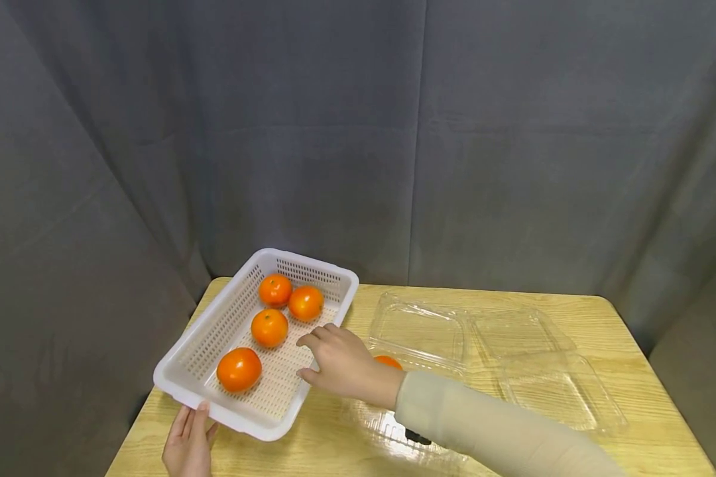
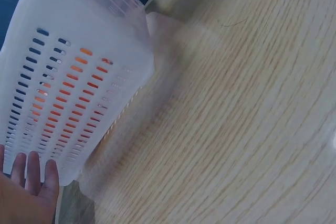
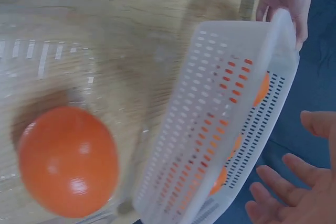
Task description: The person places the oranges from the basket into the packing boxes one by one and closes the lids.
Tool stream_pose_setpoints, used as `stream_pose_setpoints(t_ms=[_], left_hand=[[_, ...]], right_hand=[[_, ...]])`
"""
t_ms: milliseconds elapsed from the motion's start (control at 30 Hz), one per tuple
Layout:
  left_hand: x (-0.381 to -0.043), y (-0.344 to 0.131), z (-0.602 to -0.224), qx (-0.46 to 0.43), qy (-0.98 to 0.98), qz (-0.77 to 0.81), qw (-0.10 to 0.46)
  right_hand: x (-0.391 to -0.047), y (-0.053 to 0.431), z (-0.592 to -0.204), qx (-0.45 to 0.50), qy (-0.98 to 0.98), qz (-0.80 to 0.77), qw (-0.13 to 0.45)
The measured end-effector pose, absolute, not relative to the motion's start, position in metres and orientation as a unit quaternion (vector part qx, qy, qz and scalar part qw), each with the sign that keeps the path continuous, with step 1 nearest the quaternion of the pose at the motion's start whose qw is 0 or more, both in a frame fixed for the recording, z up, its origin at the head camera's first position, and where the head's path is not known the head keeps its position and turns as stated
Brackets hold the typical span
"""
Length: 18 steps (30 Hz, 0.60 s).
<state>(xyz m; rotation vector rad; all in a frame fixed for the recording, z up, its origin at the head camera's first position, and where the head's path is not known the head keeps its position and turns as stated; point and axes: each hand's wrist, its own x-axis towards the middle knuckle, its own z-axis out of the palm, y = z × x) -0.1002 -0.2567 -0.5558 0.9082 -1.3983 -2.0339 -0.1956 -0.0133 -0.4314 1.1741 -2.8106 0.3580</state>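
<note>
A white perforated plastic basket leans at the left of the table, with several glossy oranges in it. At its near corner my left hand grips the rim, thumb on top and fingers beneath. My right hand hovers at the basket's right rim, fingers spread and loosely bent, holding nothing. Beside it in the right wrist view, one orange sits in a clear plastic container. In the head view my right forearm partly hides that container.
More clear plastic containers lie on the wooden table, at the back middle and on the right. A small black object shows under the right sleeve. Grey curtains hang behind and at both sides.
</note>
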Motion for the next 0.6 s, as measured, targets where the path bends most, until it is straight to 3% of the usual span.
stream_pose_setpoints(t_ms=[433,600], left_hand=[[-0.1,-0.257,-0.557,0.325,-0.497,-0.761,0.261],[-0.103,-0.265,-0.575,0.319,-0.496,-0.763,0.267]], right_hand=[[-0.2,-0.071,-0.425,0.389,-0.916,0.088,-0.033],[-0.199,-0.091,-0.422,0.368,-0.922,0.104,-0.063]])
